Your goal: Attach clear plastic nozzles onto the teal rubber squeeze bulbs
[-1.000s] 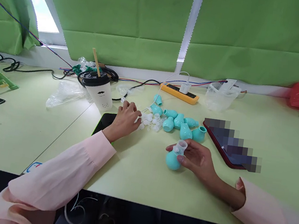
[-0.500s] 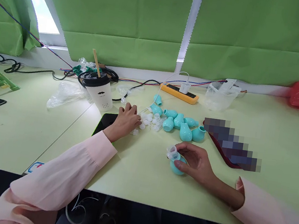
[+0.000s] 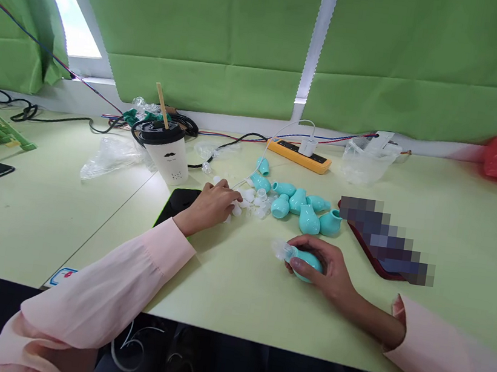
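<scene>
The little blue bulb [image 3: 306, 268] is in the right hand [image 3: 333, 267], held between the thumb and the bent fingers. It is tipped over on its side, so its neck points toward the left hand's side. At the neck there is a see-through plastic piece [image 3: 280, 249], and it looks blurry. From where I stand, I can't tell if the bulb touches the worktop [image 3: 238, 294].

The left hand [image 3: 213, 204] is palm down with its fingers bent, right at the edge of a small heap of white plastic bits [image 3: 261, 203]. I can't tell if its fingers are pinching one of them. A dark tablet [image 3: 178, 202] with a green edge lies partly under that hand.

More blue bulbs [image 3: 309, 219] lie in a bunch just past the right hand, next to the white bits. Some show their open ends. A phone [image 3: 369, 260] in a dark red case lies to the right of the right hand, and its screen is blurred out. Past the left hand stands a white cup [image 3: 168, 161] with a black lid.
</scene>
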Demonstrator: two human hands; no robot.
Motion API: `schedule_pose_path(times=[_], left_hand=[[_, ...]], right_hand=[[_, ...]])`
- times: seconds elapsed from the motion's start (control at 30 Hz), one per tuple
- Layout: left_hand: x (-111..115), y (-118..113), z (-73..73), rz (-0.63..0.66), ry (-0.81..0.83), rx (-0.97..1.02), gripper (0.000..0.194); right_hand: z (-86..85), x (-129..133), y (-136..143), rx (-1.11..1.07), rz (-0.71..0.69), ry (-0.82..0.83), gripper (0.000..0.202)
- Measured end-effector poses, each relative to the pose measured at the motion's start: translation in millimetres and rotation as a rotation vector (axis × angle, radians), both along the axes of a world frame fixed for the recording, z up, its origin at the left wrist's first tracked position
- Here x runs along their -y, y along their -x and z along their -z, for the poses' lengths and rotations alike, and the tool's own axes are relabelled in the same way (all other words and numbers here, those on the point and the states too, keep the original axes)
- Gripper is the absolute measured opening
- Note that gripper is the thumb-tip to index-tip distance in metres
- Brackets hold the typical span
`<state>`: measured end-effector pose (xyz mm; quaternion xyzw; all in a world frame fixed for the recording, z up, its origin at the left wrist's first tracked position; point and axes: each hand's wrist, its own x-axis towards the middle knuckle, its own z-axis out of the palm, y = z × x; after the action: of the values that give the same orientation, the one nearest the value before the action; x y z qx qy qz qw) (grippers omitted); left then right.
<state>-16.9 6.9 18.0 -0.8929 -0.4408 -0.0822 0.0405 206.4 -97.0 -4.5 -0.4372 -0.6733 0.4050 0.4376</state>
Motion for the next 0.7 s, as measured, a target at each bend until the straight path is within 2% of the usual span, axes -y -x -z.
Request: schedule_pose_path(times=[0.17,0.37,0.5,0.6,0.7], left_hand=[[3,0,-0.9,-0.013,-0.001,0.011,0.026],[7,0,-3.7,-0.019,0.091,0.174,0.046],[4,0,-3.1,-0.023,0.106,0.289,0.036],[4,-3,-6.7,-0.023,0.174,0.518,0.021],[11,-10,-12.5,0.016,0.459,0.872,0.018]], right_hand=[[2.3,-1,1,0.015,-0.001,0.014,0.018],[2.9,-1,2,0.04,0.026,-0.007,0.019],[2.4,0,2,0.046,0.028,-0.015,0.018],[2.8,0,2,0.039,0.029,0.006,0.02],[2.5,2,3,0.02,0.034,0.029,0.021]])
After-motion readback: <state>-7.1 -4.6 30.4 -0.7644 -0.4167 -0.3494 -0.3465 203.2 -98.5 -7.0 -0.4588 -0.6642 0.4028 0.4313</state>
